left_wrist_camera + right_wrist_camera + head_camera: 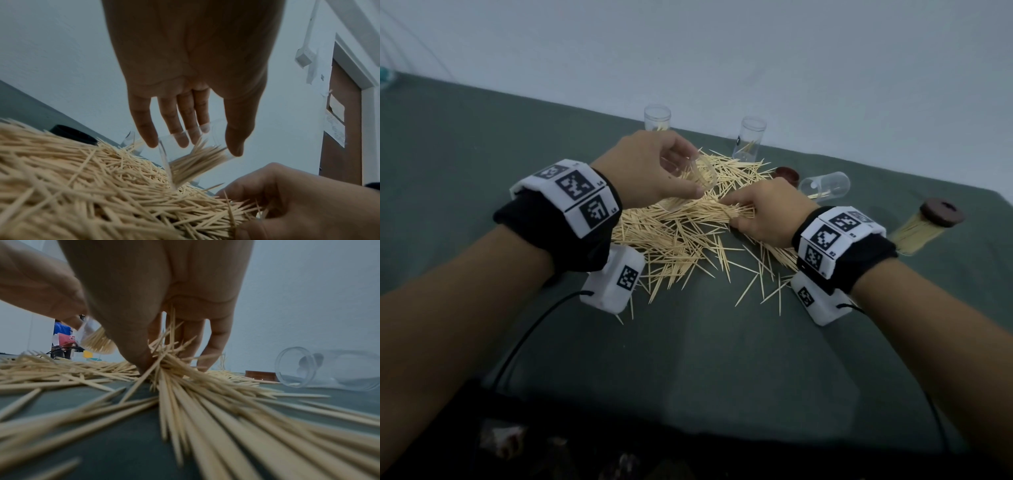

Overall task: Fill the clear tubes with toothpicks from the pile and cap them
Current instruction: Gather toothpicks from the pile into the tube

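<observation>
A loose pile of toothpicks (pixel 681 233) covers the middle of the dark green table. My left hand (pixel 654 171) holds a clear tube (pixel 700 176) tilted over the pile, part full of toothpicks (pixel 197 164), its mouth (pixel 164 160) pointing down at the heap. My right hand (pixel 760 212) pinches a bunch of toothpicks (pixel 164 365) at the pile's right side, just below the tube mouth. Thumb and fingers (pixel 213 344) close round the bunch against the table.
Two clear tubes (pixel 657 118) (pixel 748 138) stand upright behind the pile, each with a few toothpicks. An open tube (pixel 825 185) lies on its side at right, a brown cap (pixel 787 174) beside it. A filled, capped tube (pixel 924 226) lies at far right.
</observation>
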The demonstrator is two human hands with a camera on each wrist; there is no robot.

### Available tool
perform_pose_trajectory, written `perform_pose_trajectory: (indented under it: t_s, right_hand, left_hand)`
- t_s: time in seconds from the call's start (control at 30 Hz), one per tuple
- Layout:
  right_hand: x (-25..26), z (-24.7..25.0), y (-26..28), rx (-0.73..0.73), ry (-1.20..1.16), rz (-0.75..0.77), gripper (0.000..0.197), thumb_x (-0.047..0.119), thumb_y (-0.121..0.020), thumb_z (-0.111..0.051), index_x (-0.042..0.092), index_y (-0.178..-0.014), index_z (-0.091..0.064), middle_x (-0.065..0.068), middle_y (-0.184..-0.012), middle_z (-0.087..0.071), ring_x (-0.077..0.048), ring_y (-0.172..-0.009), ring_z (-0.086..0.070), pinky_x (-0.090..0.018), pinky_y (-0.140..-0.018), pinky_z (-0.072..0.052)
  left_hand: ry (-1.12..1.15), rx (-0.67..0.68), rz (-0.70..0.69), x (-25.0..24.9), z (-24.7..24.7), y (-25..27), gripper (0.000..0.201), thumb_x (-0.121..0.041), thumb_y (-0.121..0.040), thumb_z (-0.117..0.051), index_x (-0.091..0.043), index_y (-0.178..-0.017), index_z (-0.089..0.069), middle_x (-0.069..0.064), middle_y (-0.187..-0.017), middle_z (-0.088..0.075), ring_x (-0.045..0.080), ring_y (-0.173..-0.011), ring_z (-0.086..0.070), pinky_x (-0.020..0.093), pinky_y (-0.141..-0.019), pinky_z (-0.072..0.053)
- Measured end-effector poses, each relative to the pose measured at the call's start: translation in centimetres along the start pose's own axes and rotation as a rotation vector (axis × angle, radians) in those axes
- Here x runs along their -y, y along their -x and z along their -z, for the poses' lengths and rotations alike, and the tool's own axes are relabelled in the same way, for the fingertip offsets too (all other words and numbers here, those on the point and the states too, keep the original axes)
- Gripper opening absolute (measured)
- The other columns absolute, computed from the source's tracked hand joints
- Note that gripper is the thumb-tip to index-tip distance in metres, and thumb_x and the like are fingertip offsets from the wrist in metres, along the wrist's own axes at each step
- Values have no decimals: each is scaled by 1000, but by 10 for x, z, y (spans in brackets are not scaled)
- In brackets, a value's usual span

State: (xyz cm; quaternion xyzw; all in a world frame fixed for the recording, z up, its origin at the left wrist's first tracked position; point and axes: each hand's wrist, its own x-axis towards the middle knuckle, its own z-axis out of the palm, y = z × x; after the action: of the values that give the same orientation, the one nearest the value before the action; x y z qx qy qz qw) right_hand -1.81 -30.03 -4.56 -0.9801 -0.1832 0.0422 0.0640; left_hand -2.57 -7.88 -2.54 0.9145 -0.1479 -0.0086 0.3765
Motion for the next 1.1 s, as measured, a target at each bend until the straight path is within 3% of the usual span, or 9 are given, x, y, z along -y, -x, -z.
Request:
perform_pose_trajectory:
  t_s: [0.13,0.3,0.57,0.7,0.77,0.9,1.1]
  right_hand:
    - [-4,6,3,10,-47,-26,44,33,-89,-67,32,-132,-57,3,-136,-58,-17,-126,-52,-28,-104,-37]
    - [-12,10,4,-14,-125,-83,36,38,-85,-71,33,-120,-66,3,-122,-63,-15,-112,-57,-31,-100,-45]
    - [-21,20,16,-57,-138,-106,35,36,-87,-70,29,-121,-66,5,-125,-64,-12,-114,-56,-18,-92,-34]
    - [-16,15,19,-11,-167,-86,28,41,-85,-70,34,-112,-69,11,-105,-69,-4,-92,-62,-22,-85,-48]
    - [-11,11,19,57,-130,-62,41,51,-83,-68,34,-120,-66,10,-113,-68,-6,-101,-62,-27,-93,-49]
    - [2,7,13,139,0,-51,70,64,-75,-68,31,-135,-54,7,-136,-57,-15,-123,-53,-32,-105,-40]
    - [14,4,5,98,36,-49,60,53,-83,-67,28,-136,-54,2,-128,-62,-18,-115,-57,-32,-98,-45]
  left_hand:
    - [-6,-3,4,1,1,-1,58,-45,-70,-81,-25,-120,-60,-12,-106,-66,4,-99,-63,23,-91,-50]
    - [-17,7,5,1,3,-1,58,-44,-72,-80,-24,-123,-62,-13,-105,-65,4,-100,-63,21,-91,-47]
    - [-23,4,5,2,3,-1,56,-42,-73,-80,-25,-123,-62,-14,-105,-65,3,-102,-62,17,-89,-44]
    - [-26,5,5,2,2,-1,57,-43,-72,-80,-25,-123,-62,-14,-106,-65,3,-103,-62,18,-91,-43]
    - [-34,12,2,2,2,0,58,-42,-73,-80,-24,-124,-62,-13,-108,-66,4,-104,-61,19,-93,-44]
    - [-33,3,1,2,3,-1,57,-42,-72,-81,-24,-123,-62,-12,-107,-66,4,-103,-62,20,-92,-44]
    - [-39,1,-1,2,3,-3,57,-43,-72,-81,-25,-123,-62,-16,-103,-64,2,-101,-61,9,-81,-40]
